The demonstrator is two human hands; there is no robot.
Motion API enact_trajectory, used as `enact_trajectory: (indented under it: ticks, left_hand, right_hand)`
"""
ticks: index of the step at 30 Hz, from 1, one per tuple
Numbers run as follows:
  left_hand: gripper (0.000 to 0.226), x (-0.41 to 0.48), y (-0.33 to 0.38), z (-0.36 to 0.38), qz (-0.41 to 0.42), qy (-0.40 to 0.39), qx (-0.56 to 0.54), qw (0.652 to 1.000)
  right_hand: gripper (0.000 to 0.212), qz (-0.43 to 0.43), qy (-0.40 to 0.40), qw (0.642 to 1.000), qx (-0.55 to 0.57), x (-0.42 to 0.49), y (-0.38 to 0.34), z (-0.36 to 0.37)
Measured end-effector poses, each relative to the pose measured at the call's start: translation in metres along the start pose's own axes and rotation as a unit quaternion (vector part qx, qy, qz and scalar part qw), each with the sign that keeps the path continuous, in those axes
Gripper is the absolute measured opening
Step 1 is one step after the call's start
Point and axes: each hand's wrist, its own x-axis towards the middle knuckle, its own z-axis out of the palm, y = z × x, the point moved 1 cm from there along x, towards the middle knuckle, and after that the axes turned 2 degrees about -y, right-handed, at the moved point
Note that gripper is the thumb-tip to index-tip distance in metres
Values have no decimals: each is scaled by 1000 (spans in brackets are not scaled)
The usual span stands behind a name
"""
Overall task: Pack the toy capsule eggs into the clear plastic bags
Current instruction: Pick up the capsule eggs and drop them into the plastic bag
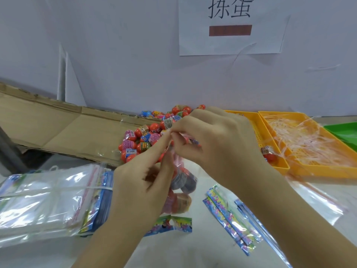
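Note:
A clear plastic bag (pixel 178 192) with capsule eggs inside hangs upright over the table's middle. My left hand (pixel 141 182) and my right hand (pixel 216 138) both pinch its top edge, fingertips meeting near the bag's mouth. Behind the hands lies a pile of orange toy capsule eggs (pixel 144 139) with printed labels, resting on flattened cardboard (pixel 58 122). A bundled stack of empty clear bags (pixel 44 200) sits at the left. One more egg (pixel 268 153) lies in a yellow tray (pixel 278 163).
Colourful printed header cards (pixel 229 215) lie to the right of the bag, one more card (pixel 172 225) under it. A second yellow tray (pixel 313 144) holds thin plastic strips. A green tray (pixel 345 132) is at far right. A wall with a paper sign (pixel 229 26) stands behind.

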Motion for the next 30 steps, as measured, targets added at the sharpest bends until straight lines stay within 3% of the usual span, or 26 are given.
enact_trajectory:
  ticks: [5, 10, 18, 24, 30]
  left_hand:
    - [38, -1, 1, -2, 38, 1, 37, 999]
    - [29, -1, 2, -2, 5, 25, -3, 1000]
    - [26, 0, 3, 2, -33, 33, -21, 999]
    - [27, 5, -6, -6, -84, 91, -106, 987]
    - [29, 5, -16, -3, -149, 100, -132, 975]
  right_hand:
    - [18, 7, 15, 1000, -12, 2, 0, -6]
    - [12, 58, -27, 998, 15, 2, 4, -8]
    - [7, 66, -43, 997, 12, 0, 12, -5]
    - [6, 231, -25, 972, 41, -7, 64, -18]
    - [6, 259, -177, 949, 15, -19, 91, -10]
